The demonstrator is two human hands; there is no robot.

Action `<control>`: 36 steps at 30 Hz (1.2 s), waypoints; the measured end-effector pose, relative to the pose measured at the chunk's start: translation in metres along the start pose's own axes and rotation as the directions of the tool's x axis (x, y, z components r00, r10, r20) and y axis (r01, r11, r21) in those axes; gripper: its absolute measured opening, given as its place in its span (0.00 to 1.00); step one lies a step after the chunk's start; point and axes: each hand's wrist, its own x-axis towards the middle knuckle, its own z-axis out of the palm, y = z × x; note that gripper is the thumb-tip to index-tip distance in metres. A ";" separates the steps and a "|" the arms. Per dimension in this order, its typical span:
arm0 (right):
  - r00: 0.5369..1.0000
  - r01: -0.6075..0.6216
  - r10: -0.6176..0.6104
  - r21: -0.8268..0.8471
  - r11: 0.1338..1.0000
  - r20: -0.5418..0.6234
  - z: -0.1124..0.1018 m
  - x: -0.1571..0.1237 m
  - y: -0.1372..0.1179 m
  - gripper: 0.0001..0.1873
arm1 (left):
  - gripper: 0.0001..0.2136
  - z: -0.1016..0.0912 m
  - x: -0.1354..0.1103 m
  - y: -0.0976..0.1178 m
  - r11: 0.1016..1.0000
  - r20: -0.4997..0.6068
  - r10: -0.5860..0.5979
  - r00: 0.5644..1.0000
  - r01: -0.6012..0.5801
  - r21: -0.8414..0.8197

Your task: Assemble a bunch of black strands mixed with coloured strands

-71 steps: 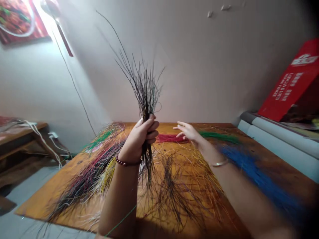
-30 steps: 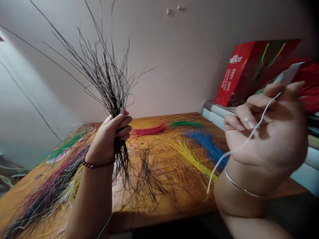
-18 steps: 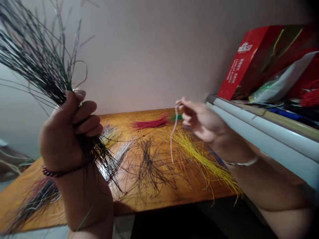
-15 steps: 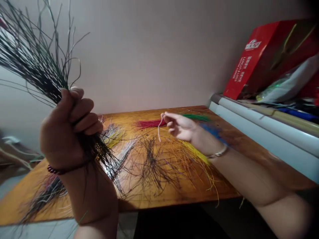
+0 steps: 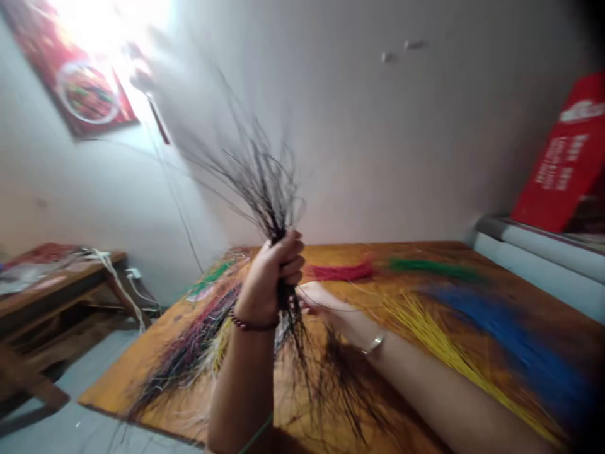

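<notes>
My left hand (image 5: 271, 277) is wrapped round a bundle of thin black wires (image 5: 267, 189), raised over the wooden table. The upper ends fan out above the fist and the lower ends hang below it. My right hand (image 5: 324, 299) is just behind and to the right of the bundle, low over the table. Its fingertips are partly covered by the left hand and the strands, and blurred, so I cannot make out what they hold. Loose dark strands (image 5: 347, 384) lie beneath on the table, near the right forearm.
On the wooden table (image 5: 108, 391) lie red (image 5: 343, 271), green (image 5: 435, 269), yellow (image 5: 435, 328) and blue strands (image 5: 510, 340), with mixed dark ones (image 5: 189, 350) at left. A red box (image 5: 558, 157) stands at right, a lower wooden bench (image 5: 57, 290) at left. A lamp glares upper left.
The view has swung left and up. My left hand with the black bundle now appears mid-view. My right hand has come close to it; the pale strand it pinched is no longer visible.
</notes>
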 end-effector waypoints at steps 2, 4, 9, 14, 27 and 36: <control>0.985 -0.139 0.154 0.172 0.975 -0.079 -0.030 0.009 -0.029 0.11 | 0.13 -0.006 0.015 -0.010 0.998 -0.015 -0.022 1.000 0.023 0.054; 0.982 -0.068 0.119 0.324 0.944 -0.143 -0.056 0.007 -0.060 0.14 | 0.14 -0.009 0.025 -0.018 0.994 -0.038 -0.027 0.999 0.031 0.103; 0.979 0.172 -0.156 0.119 0.978 -0.132 -0.077 -0.026 -0.105 0.15 | 0.16 -0.006 0.034 -0.037 0.978 -0.071 -0.043 0.997 0.056 0.202; 0.950 0.280 -0.285 -0.054 0.958 -0.128 -0.073 -0.030 -0.101 0.17 | 0.17 0.000 0.037 -0.050 0.964 -0.076 -0.081 0.994 0.097 0.246; 0.883 0.342 -0.371 -0.148 0.928 -0.286 -0.089 -0.023 -0.098 0.16 | 0.19 0.017 0.038 -0.065 0.984 -0.076 -0.036 0.996 0.049 0.173; 0.835 0.401 -0.470 -0.268 0.876 -0.285 -0.086 -0.019 -0.096 0.16 | 0.20 0.020 0.039 -0.074 0.984 -0.060 -0.043 0.997 0.052 0.169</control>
